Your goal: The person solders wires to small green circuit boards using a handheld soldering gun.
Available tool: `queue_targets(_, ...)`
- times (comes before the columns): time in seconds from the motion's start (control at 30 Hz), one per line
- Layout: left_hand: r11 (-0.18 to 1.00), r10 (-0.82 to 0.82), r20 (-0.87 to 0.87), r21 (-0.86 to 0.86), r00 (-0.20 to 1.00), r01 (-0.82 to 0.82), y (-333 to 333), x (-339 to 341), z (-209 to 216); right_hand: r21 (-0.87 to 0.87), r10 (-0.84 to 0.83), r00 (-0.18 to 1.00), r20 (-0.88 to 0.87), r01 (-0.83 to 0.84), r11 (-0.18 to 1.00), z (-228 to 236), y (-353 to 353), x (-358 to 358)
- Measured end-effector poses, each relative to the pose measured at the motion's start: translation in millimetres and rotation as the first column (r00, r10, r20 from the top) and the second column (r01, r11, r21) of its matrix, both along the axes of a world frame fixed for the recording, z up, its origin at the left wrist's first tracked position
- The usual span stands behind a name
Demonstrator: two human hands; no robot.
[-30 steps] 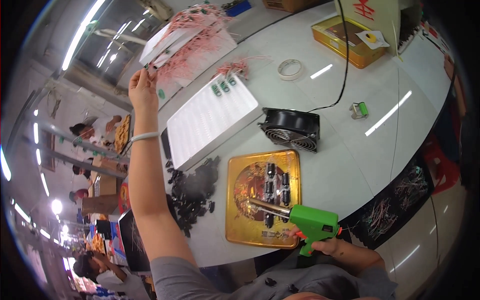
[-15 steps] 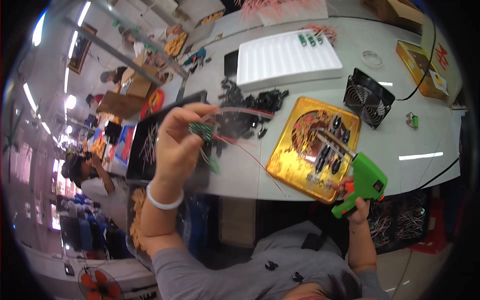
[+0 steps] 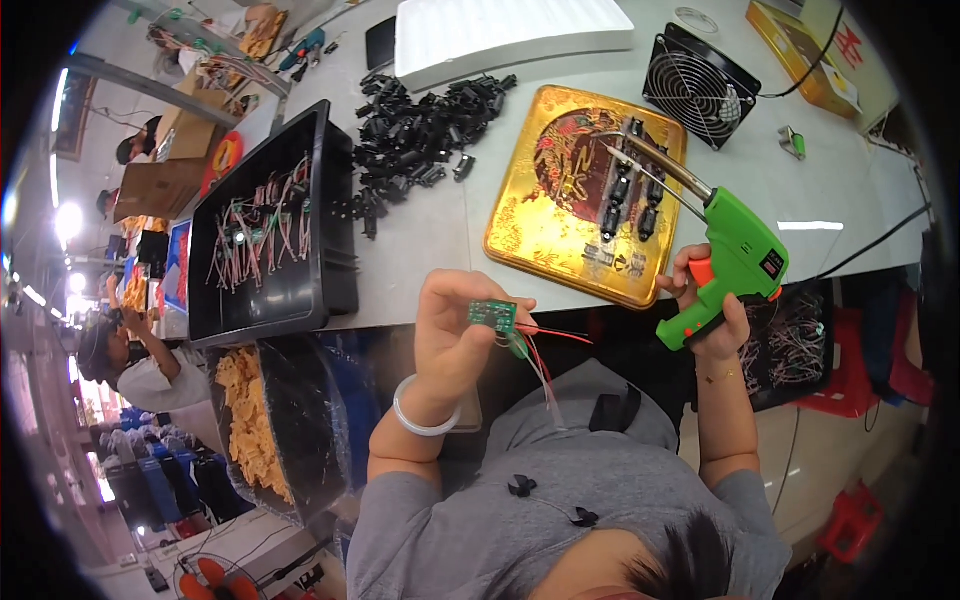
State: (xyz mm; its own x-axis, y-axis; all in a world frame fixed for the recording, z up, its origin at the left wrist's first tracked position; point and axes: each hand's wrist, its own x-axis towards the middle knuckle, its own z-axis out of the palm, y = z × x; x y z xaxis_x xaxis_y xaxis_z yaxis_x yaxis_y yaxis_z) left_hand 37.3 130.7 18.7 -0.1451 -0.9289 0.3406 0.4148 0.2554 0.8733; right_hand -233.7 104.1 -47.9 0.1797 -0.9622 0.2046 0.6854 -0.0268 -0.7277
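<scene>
Near the table's front edge, my left hand (image 3: 450,335) pinches a small green circuit board (image 3: 492,316) between thumb and fingers. Red and white wires (image 3: 540,365) hang from the board, out over my lap. To the right, my right hand (image 3: 715,325) is closed around the handle of a green soldering gun (image 3: 742,250), fingers by its orange trigger. The gun's metal tip points up and left over a gold tin lid (image 3: 530,215). Rows of small black parts (image 3: 650,205) lie on that lid; I cannot tell whether the tip touches any.
Left on the table stand a black tray (image 3: 335,265) of wired boards and a heap of black parts (image 3: 425,125). Behind are a white foam tray (image 3: 510,45) and a black fan (image 3: 700,85) with its cable. A bag-lined bin (image 3: 310,420) sits lower left. Other people work farther left.
My left hand has come down and toward my body with the circuit board, away from the black tray. The soldering gun stays in my right hand. The view has shifted too.
</scene>
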Motion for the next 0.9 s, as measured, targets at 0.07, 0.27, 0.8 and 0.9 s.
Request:
queue_targets(0.07,0.998,-0.035,-0.084,0.048,0.996,0.039,2,-6,-9,-0.023,-0.027,1.0,-0.012,0.027,0.999,11,9,0)
queue_targets(0.27,1.0,0.01,-0.019,0.003,1.0,-0.01,17,-29,-22,0.082,-0.076,0.984,-0.16,0.09,0.993,50,33,28)
queue_targets(0.8,0.807,0.246,0.347,-0.59,0.905,0.007,6,-53,-42,0.1,-0.041,0.786,-0.617,0.13,0.986,57,35,36)
queue_targets(0.9,0.858,0.096,0.388,-0.498,0.917,0.121,6,-54,-38,0.082,-0.049,0.752,-0.657,0.136,0.987,57,34,33)
